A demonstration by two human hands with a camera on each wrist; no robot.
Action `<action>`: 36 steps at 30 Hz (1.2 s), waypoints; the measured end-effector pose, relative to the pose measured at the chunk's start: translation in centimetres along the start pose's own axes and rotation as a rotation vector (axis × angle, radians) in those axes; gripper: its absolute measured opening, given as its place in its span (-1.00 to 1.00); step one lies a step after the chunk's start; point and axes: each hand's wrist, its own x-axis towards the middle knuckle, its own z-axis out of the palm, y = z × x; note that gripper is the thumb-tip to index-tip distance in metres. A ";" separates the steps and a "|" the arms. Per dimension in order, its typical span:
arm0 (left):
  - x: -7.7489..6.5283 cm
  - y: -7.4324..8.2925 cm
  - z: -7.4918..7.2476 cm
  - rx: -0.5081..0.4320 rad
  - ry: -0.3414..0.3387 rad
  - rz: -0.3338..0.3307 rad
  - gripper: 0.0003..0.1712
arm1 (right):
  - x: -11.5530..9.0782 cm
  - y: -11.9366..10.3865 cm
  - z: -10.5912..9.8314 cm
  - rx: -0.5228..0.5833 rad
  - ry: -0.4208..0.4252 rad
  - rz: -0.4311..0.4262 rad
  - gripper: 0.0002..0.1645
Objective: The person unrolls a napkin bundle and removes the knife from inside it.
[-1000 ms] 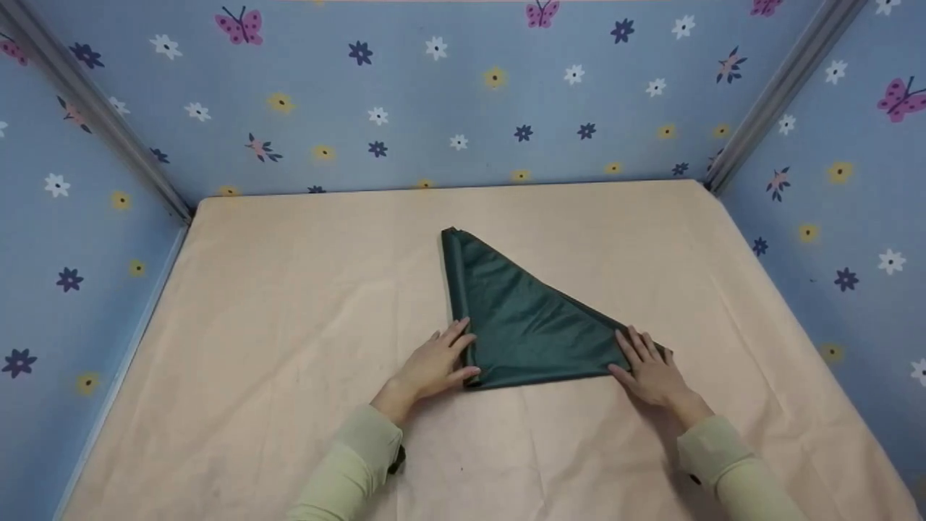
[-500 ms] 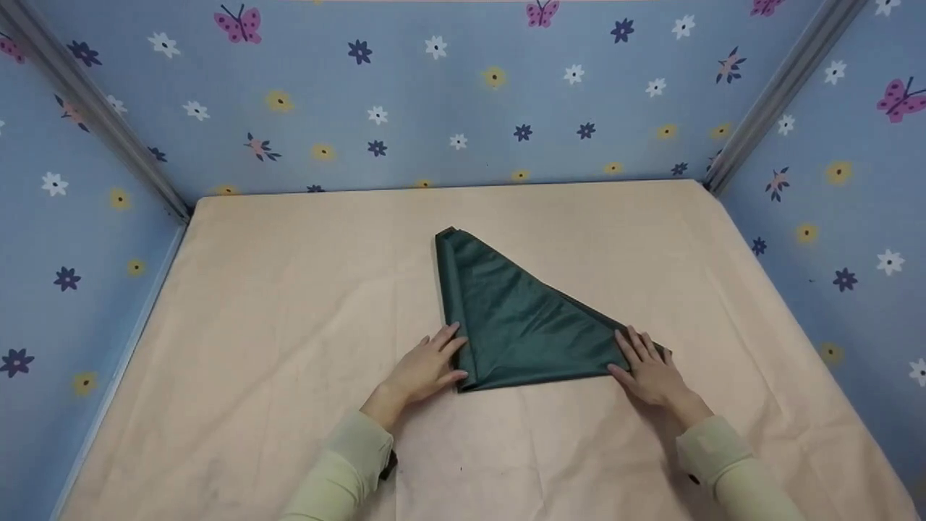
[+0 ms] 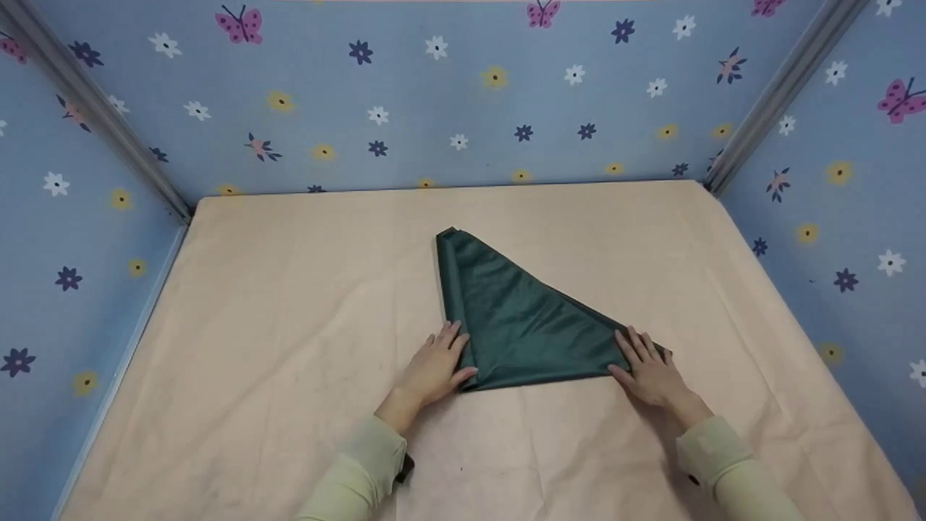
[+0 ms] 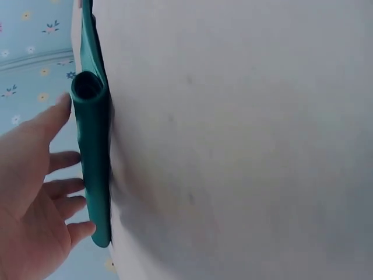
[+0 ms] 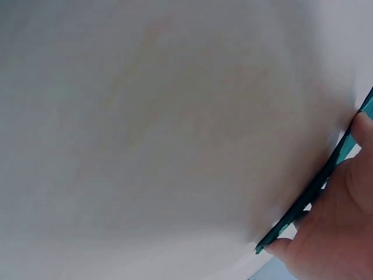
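A dark green, shiny cloth (image 3: 535, 325) lies folded in a roughly triangular shape on the table. Its left edge forms a narrow roll, and in the left wrist view the hollow end of this roll (image 4: 93, 157) shows. My left hand (image 3: 432, 370) rests its fingertips on the lower part of the roll, with the fingers slightly bent and spread. At the cloth's right corner, my right hand (image 3: 651, 370) lies with fingers extended over the fabric. The right wrist view shows that hand's fingertips along the thin cloth edge (image 5: 309, 195).
A pale beige cover (image 3: 289, 289) with faint creases spreads over the table. Blue panels (image 3: 463, 94) printed with flowers and butterflies stand at the back and both sides. Grey posts (image 3: 781, 94) mark the back corners.
The cloth's rolled left edge has shifted slightly left and looks wider. My left hand moved a little left with it, then slightly back right. The right hand has stayed in place.
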 end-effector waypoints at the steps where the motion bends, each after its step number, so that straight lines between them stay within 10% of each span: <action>1: 0.1 0.2 0.1 0.011 0.015 -0.007 -0.29 | 0.0 0.0 0.0 0.002 0.004 -0.001 -0.19; 13: 1.3 1.7 1.1 -0.021 0.101 -0.096 -0.28 | -0.1 0.0 0.0 0.001 0.000 0.000 -0.20; 36: 1.4 1.4 1.4 -0.037 0.015 -0.109 -0.18 | -0.1 0.0 -0.1 0.009 -0.005 -0.006 -0.20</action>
